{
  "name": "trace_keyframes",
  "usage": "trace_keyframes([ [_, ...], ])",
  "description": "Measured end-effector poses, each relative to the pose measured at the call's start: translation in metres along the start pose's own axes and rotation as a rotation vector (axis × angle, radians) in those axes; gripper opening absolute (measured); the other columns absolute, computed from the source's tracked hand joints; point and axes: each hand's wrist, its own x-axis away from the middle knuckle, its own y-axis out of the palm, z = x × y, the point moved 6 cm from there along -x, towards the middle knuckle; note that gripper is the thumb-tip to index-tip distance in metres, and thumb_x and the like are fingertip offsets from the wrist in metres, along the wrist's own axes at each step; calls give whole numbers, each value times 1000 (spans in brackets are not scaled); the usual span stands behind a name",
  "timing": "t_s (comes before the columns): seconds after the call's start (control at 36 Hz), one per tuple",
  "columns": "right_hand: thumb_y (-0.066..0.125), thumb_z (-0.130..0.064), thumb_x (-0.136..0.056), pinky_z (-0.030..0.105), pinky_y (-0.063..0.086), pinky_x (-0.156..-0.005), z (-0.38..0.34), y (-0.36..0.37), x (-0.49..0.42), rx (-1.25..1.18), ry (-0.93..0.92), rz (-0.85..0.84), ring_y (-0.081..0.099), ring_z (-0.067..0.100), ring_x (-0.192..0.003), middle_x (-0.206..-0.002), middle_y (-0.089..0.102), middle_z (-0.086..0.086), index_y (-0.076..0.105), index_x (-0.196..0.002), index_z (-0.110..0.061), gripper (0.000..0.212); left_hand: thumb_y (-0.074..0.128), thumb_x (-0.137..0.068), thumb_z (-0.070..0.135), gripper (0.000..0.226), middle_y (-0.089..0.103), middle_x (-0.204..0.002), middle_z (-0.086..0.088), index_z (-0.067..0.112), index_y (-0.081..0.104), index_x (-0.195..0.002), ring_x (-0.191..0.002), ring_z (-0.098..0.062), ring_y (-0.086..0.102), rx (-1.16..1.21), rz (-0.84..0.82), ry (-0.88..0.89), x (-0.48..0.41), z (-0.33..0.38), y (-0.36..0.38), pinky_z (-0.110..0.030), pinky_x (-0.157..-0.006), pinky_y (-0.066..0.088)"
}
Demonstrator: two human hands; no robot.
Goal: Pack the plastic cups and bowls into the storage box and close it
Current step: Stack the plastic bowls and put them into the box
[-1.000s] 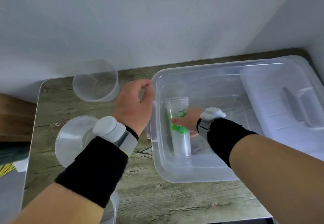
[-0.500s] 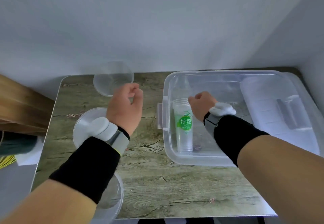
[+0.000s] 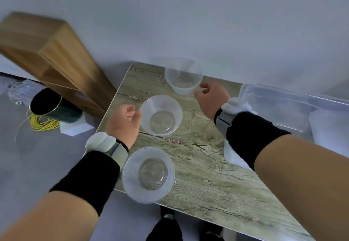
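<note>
Three clear plastic bowls stand on the wood-grain table (image 3: 204, 165): a far bowl (image 3: 182, 79), a middle bowl (image 3: 160, 116) and a near bowl (image 3: 148, 174) at the table's front-left edge. My left hand (image 3: 122, 123) is at the middle bowl's left rim, fingers curled onto it. My right hand (image 3: 210, 97) pinches the far bowl's right rim. The clear storage box (image 3: 279, 104) sits open at the right, and my right forearm hides part of it. The cups inside it are out of sight.
A wooden shelf unit (image 3: 51, 57) leans by the wall at the left. A black roll (image 3: 49, 104) and yellow wire (image 3: 42, 124) lie on the grey floor. The box lid (image 3: 330, 127) shows at the right edge. Shoes (image 3: 166, 227) are below the table's front edge.
My view has swung left from the box to the bowls. My right hand left the cups in the box and went to the far bowl. My left hand moved to the middle bowl.
</note>
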Motion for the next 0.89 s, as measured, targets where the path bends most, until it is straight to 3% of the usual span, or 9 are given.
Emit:
trace_keyframes([
  [0.14,60,-37,-90,33,49,-90,12,60,-5,131,89,-141,64,29,-110,-130,66,7,45,-150,-20,64,59,-96,42,47,69,-130,-5,12,59,-132,-117,-25,64,-70,-101,-120,-2,-68,-3,-36,-101,47],
  [0.22,56,-47,-89,40,49,-96,24,91,-9,323,130,-198,62,35,-115,-138,61,11,43,-149,-17,69,58,-95,49,52,67,-133,0,14,58,-134,-121,-22,61,-144,-212,-192,-1,-110,1,-29,-96,42],
  [0.33,51,-34,-94,30,44,-74,34,108,-9,461,201,-215,64,36,-90,-115,70,15,62,-116,-8,35,60,-85,61,66,67,-127,0,18,56,-135,-102,-22,70,-86,-384,-311,9,-153,15,-37,-85,60],
  [0.42,51,-24,-94,32,40,-71,43,111,-7,371,252,-219,66,33,-97,-101,65,11,65,-107,-6,27,67,-88,52,56,64,-121,0,21,56,-133,-94,-19,71,-41,-458,-364,20,-167,22,-32,-66,63],
  [0.5,54,-36,-77,40,59,-73,72,117,-27,278,315,-186,68,30,-81,-99,70,8,62,-98,-14,31,72,-87,43,36,66,-114,1,18,64,-113,-90,-20,74,41,-521,-397,25,-177,33,-41,-71,65],
  [0.61,56,-13,-91,32,57,-59,60,113,-16,95,425,-285,67,28,-77,-103,65,18,58,-107,-5,18,71,-91,26,17,70,-98,-9,11,65,-95,-85,-24,76,59,-591,-433,23,-180,43,-47,-71,65],
  [0.72,56,-11,-93,34,62,-63,41,106,-19,-12,356,-227,72,30,-83,-100,66,18,59,-102,-4,12,70,-91,22,18,73,-97,-17,6,64,-97,-83,-25,78,64,-627,-439,16,-175,49,-44,-67,65],
  [0.81,51,-12,-96,49,64,-72,19,95,-22,-45,262,-151,76,30,-75,-83,69,13,61,-92,-2,15,71,-92,21,22,72,-94,-20,2,64,-100,-79,-27,78,161,-572,-491,6,-170,46,-45,-69,65],
  [0.89,49,-12,-96,43,65,-63,-1,79,-26,-182,199,-102,75,24,-64,-88,71,18,63,-92,3,20,65,-95,16,26,64,-79,-18,-5,61,-109,-71,-29,73,297,-462,-569,-8,-162,43,-43,-66,65],
])
